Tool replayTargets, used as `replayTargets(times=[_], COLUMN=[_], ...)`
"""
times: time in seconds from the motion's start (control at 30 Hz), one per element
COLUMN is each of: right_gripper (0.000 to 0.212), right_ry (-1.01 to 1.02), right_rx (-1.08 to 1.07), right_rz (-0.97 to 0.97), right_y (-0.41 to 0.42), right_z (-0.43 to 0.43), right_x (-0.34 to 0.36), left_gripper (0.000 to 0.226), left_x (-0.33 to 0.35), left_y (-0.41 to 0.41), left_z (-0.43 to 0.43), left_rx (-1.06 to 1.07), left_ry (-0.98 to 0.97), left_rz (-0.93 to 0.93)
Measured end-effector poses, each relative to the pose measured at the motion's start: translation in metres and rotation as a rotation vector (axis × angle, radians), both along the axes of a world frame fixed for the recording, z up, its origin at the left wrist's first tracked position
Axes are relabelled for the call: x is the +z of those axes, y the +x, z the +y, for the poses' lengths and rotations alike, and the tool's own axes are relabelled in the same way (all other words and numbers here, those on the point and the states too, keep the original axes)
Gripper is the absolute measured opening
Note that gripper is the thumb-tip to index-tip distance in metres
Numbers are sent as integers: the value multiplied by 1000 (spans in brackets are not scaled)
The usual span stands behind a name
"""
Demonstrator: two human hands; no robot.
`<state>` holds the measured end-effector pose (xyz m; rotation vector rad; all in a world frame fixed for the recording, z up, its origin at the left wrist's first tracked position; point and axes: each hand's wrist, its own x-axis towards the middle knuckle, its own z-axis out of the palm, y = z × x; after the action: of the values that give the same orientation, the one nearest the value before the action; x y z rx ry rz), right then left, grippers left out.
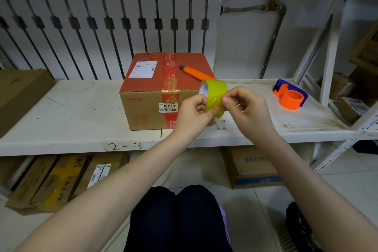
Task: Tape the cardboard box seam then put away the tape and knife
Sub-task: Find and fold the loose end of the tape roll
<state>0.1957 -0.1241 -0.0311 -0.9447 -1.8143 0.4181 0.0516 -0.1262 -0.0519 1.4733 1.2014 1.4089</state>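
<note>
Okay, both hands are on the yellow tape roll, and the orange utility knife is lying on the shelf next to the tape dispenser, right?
Not quite. The orange utility knife lies on top of the cardboard box, not on the shelf by the tape dispenser; the head view shows this. The left hand and right hand are indeed on the yellow tape roll.

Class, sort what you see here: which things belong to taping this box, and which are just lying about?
For the job: tape roll in left hand and right hand; cardboard box; knife on it.
Lying about: tape dispenser on shelf; boxes below; radiator.
</note>
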Motion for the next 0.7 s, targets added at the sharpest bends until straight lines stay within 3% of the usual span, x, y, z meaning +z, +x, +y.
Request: replayTargets(times=[0.1, 0.3, 0.7], right_gripper=[7, 12, 16], right_ry=[-51, -159, -165], right_rx=[-59, -109, -249], right_rz=[115, 120, -58], right_y=[-2, -3, -3], right_z=[0, 3, 9], right_x=[3, 9, 17], left_gripper=[23, 26, 25], left_x=[0, -4, -5], left_y=[1, -1, -8], left_z=[0, 0, 1], left_rx=[32, 36, -36], left_ry=[52, 115, 158], left_rz=[68, 133, 208])
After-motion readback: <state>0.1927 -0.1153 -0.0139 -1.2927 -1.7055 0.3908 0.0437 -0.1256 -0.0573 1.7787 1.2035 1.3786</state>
